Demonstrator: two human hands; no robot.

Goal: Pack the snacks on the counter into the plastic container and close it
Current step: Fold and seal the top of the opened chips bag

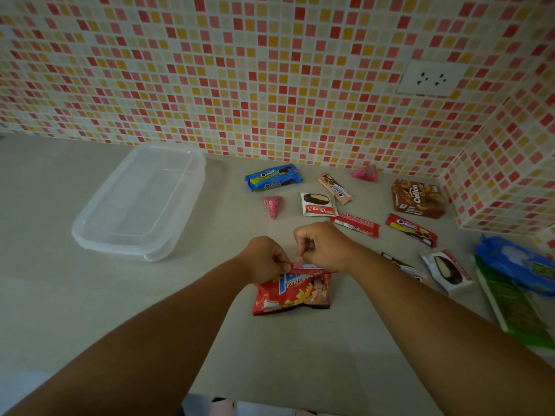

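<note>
A red potato-snack bag (292,292) lies on the grey counter in front of me. My left hand (265,258) and my right hand (322,246) both pinch its top edge. A clear plastic container (141,202) with its lid on sits to the left, apart from my hands. Other snacks lie behind and to the right: a blue cookie pack (273,177), two pink cones (272,205) (365,173), a Choco Pie pack (318,204), a beige wafer pack (335,187), a red bar (356,225), a red cookie pack (411,229) and a brown Collon box (417,199).
A second Choco Pie pack (447,273), a blue pack (516,264) and a green pack (516,310) lie at the right edge. The tiled wall (270,70) runs behind and turns a corner at the right, with a socket (431,78) on it.
</note>
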